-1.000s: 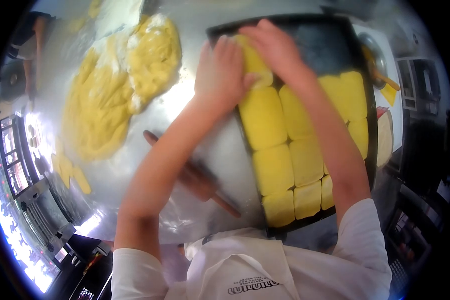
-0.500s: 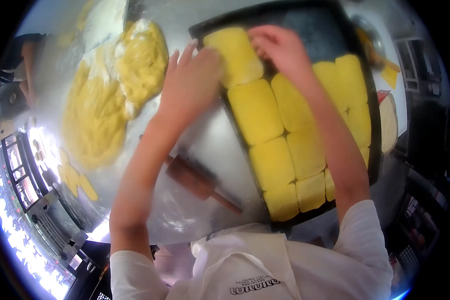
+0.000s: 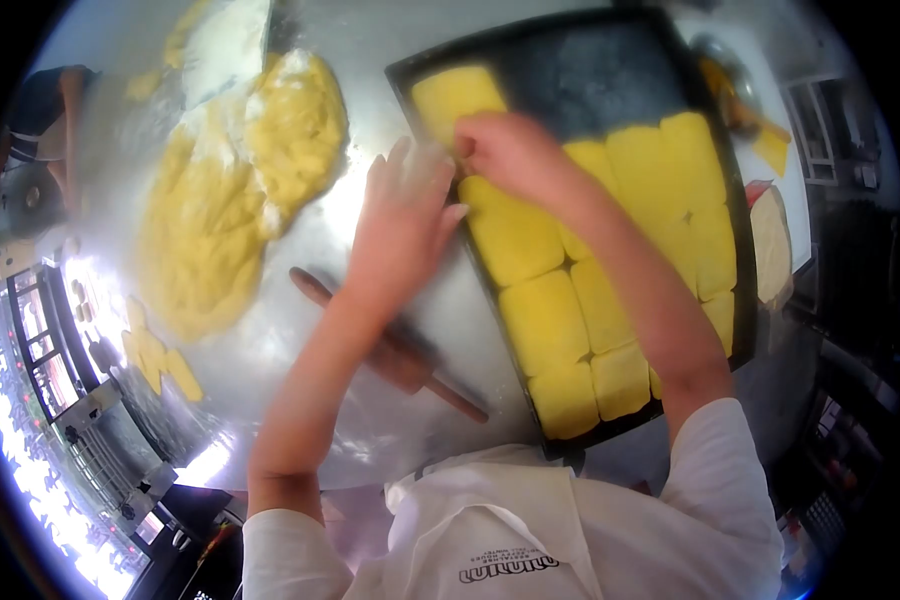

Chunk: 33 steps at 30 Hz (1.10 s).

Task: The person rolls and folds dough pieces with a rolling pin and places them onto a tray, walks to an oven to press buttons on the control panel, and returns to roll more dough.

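A black baking tray (image 3: 402,85) holds rows of flat yellow dough pieces. The top left dough piece (image 3: 457,92) lies in its far left corner. My right hand (image 3: 510,158) is closed, with curled fingers at this piece's near edge; the fingertips are partly hidden. Just outside the tray's left rim, my left hand (image 3: 402,225) is open with fingers and thumb apart, its fingertips blurred near the same edge. Beneath my left forearm a wooden rolling pin (image 3: 398,365) lies on the metal table.
A large floured mass of yellow dough (image 3: 205,220) lies to the left, beside a heap of white flour (image 3: 225,50). Small dough strips (image 3: 160,360) lie further left. A metal bowl (image 3: 725,75) stands beyond the tray. Another person (image 3: 55,110) is at the far left.
My right hand has moved left and nearer, from the top left piece's right side to its near edge. My left hand has drawn back off that piece, towards me.
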Each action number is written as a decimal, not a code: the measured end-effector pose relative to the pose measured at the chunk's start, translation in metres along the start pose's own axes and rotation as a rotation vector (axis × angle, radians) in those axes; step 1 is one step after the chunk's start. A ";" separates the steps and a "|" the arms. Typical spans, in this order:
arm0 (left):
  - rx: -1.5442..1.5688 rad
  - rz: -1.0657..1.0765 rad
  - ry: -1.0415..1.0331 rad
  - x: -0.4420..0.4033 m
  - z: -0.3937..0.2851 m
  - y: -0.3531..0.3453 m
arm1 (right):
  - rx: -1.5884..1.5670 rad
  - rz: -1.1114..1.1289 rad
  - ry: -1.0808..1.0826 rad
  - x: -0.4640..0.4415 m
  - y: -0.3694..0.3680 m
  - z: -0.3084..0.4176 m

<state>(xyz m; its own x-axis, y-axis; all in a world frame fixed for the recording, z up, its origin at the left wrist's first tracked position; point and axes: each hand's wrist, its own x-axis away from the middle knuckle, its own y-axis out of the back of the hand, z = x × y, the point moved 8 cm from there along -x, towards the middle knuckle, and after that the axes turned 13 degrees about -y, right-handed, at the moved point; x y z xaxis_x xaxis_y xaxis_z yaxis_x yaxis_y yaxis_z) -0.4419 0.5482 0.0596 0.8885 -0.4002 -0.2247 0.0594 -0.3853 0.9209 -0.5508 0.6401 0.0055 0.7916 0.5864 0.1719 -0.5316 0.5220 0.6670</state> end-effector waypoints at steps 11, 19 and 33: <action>-0.100 -0.026 -0.035 -0.026 0.002 -0.009 | -0.462 -0.076 -0.535 0.003 0.065 -0.071; -0.230 0.174 -0.009 -0.068 0.015 -0.040 | -0.443 -0.047 -0.494 0.006 0.043 -0.068; -0.114 0.170 0.015 -0.075 0.016 -0.047 | -0.390 -0.102 -0.496 0.012 0.050 -0.063</action>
<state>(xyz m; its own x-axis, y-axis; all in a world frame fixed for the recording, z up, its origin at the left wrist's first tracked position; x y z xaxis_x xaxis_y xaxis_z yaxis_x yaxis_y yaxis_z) -0.5180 0.5832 0.0280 0.8969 -0.4384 -0.0585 -0.0419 -0.2159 0.9755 -0.5865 0.7123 -0.0048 0.8395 0.2145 0.4992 -0.4432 0.8018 0.4008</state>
